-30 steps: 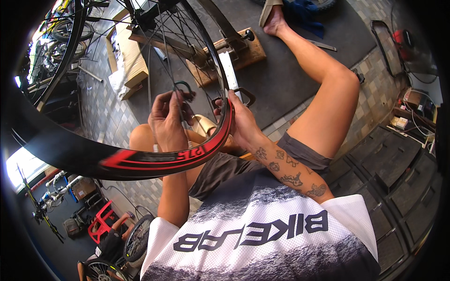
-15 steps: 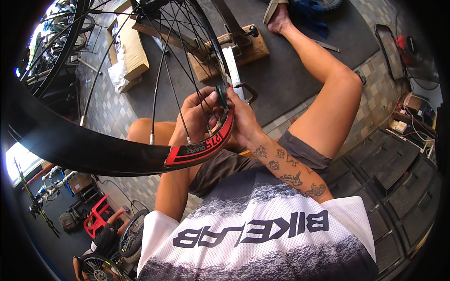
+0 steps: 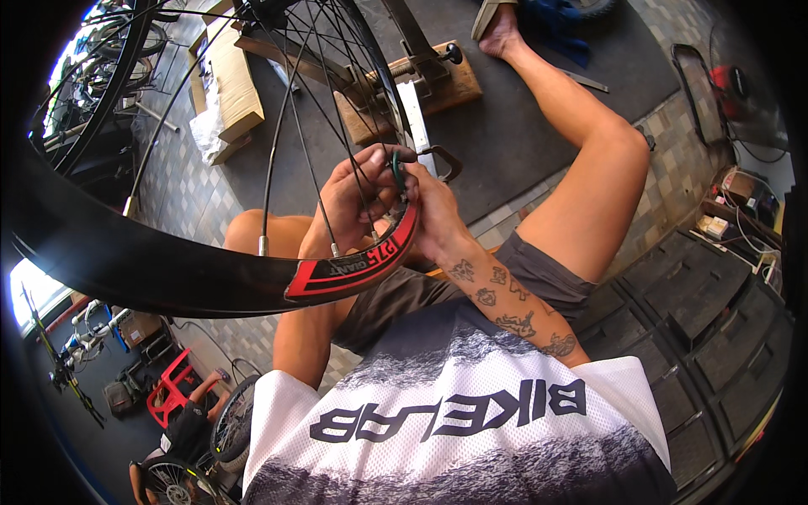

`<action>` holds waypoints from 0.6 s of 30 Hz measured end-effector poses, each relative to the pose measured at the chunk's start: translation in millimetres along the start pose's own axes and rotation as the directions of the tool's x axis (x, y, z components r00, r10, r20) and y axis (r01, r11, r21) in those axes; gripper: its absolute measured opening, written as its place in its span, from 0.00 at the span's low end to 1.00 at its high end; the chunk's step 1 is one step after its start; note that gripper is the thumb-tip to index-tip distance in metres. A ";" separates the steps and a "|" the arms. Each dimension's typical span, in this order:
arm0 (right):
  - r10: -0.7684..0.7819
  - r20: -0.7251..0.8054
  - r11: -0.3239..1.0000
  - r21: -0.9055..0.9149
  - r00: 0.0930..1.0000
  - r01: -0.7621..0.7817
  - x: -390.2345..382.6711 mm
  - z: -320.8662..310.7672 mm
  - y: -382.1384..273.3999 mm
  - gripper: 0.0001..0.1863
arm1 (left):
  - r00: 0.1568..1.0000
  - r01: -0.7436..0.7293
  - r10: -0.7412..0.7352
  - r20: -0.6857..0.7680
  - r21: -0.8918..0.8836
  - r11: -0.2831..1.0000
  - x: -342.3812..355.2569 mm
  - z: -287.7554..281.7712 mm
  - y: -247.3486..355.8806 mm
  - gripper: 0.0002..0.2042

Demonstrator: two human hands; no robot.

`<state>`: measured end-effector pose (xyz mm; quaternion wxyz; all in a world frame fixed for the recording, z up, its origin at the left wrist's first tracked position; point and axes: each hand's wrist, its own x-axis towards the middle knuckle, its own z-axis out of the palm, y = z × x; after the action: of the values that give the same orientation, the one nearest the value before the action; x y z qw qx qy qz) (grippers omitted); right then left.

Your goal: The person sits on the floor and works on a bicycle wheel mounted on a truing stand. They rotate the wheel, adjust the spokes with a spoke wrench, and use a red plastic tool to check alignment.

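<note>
A bicycle wheel with a black rim (image 3: 194, 282) and a red-and-black decal stands in front of me, its thin spokes (image 3: 305, 168) running up to the hub at the top. At the rim's right side my left hand (image 3: 358, 198) reaches among the spokes, fingers curled and pinching a small round green spoke wrench (image 3: 398, 171). My right hand (image 3: 433, 210) is closed against the outer side of the rim, its fingertips at the same wrench. The nipple under the wrench is hidden by my fingers.
Behind the wheel, a metal truing stand (image 3: 417, 63) rests on a wooden base (image 3: 467, 88) over a dark mat. An open cardboard box (image 3: 240, 93) lies to the left. Black drawers (image 3: 690, 295) line the right. At lower left a person (image 3: 189, 421) sits among bicycle wheels by a red chair (image 3: 171, 391).
The wheel has turned slightly, its decal and nearer spokes shifting left. The green wrench has turned between my fingers and shows more. Both hands stay at the rim.
</note>
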<state>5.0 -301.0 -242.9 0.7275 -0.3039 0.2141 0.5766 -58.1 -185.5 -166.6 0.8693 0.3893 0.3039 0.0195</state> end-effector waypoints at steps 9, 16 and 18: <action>-0.063 0.052 0.992 -0.102 0.997 0.068 -11.9 -0.9 -5.8 0.17 | 0.984 0.050 -0.040 0.175 -0.054 0.997 4.4 -12.0 8.1 0.16; -0.077 0.073 0.993 -0.078 0.994 0.083 -10.4 2.2 -0.6 0.18 | 1.000 0.018 -0.018 0.002 0.086 0.996 3.6 -0.5 4.0 0.15; -0.095 0.071 0.990 -0.096 0.993 0.102 -9.6 2.7 0.0 0.18 | 0.999 0.002 0.004 -0.049 0.129 0.992 2.2 2.7 2.6 0.14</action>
<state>2.5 -305.9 -234.6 0.7459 -0.3306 0.1457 0.5596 -54.3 -184.9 -164.6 0.8347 0.4442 0.3255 0.0099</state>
